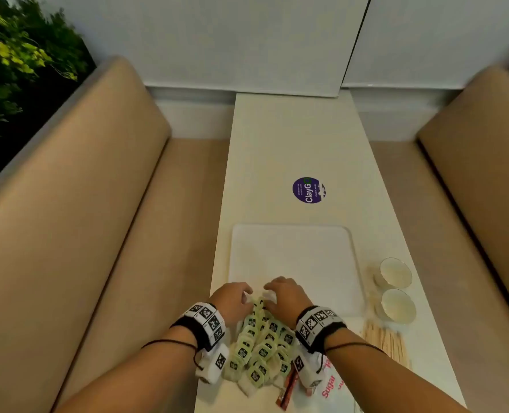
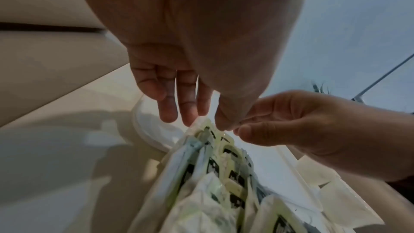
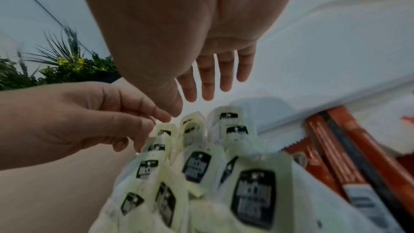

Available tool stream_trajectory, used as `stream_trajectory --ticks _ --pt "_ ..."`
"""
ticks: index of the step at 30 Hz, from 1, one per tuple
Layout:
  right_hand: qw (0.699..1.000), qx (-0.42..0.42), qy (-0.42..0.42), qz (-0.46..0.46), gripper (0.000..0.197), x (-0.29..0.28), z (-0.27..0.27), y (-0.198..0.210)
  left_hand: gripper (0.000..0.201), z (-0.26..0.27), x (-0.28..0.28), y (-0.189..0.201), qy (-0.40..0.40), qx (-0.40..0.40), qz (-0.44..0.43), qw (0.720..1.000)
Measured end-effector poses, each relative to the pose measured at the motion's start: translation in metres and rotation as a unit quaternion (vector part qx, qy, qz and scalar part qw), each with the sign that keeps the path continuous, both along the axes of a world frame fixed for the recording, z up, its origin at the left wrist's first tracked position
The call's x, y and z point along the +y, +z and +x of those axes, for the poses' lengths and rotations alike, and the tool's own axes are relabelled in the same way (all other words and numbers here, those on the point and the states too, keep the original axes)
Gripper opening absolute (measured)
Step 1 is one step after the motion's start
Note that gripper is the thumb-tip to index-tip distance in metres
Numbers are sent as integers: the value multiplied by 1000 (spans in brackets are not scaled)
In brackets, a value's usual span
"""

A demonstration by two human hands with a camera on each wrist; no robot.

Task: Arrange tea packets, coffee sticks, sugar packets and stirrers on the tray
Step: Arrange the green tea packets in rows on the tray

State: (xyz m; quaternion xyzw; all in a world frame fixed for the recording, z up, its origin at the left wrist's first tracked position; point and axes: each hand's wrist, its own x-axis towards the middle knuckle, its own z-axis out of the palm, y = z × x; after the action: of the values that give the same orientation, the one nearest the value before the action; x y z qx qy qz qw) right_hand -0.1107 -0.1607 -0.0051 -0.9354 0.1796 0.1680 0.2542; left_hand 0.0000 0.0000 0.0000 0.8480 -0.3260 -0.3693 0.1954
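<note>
Between two beige benches [image 1: 77, 222] stands a long white table [image 1: 292, 150] that reaches a pale wall [image 1: 217, 40]; green plants [image 1: 14, 64] are at the far left. On the table lie a purple sticker [image 1: 309, 190], a white tray [image 1: 295, 257], two glass cups [image 1: 395, 272], stirrers [image 1: 385, 344], coffee sticks [image 1: 289, 389] and sugar packets [image 1: 332, 386]. Tea packets [image 1: 262, 347] are heaped just before the tray. The left hand [image 1: 232, 299] and right hand [image 1: 286, 296] meet at the heap's far end, fingers slightly bent; whether they pinch a packet, I cannot tell.
</note>
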Motion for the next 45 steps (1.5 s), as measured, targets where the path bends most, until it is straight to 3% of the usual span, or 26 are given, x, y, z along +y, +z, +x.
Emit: stream_trajectory --ticks 10,20,28,34,38,45 --pt "998 3 53 -23 25 16 -11 5 8 -8 10 -8 -28 27 -4 999" --pt "998 -37 49 11 20 12 -47 7 13 -23 14 -7 -28 71 -67 995" --pt "992 -51 -40 109 17 -6 -69 25 14 -19 0 9 -15 55 -122 991" --pt "983 -57 -44 170 15 -20 -65 47 16 -13 -9 17 6 112 -160 981" --pt "980 -53 -30 190 7 -25 -60 57 22 -12 -12 22 29 172 -153 973" --pt "959 -32 -27 282 11 -18 -56 60 22 -20 -19 29 96 284 -131 945"
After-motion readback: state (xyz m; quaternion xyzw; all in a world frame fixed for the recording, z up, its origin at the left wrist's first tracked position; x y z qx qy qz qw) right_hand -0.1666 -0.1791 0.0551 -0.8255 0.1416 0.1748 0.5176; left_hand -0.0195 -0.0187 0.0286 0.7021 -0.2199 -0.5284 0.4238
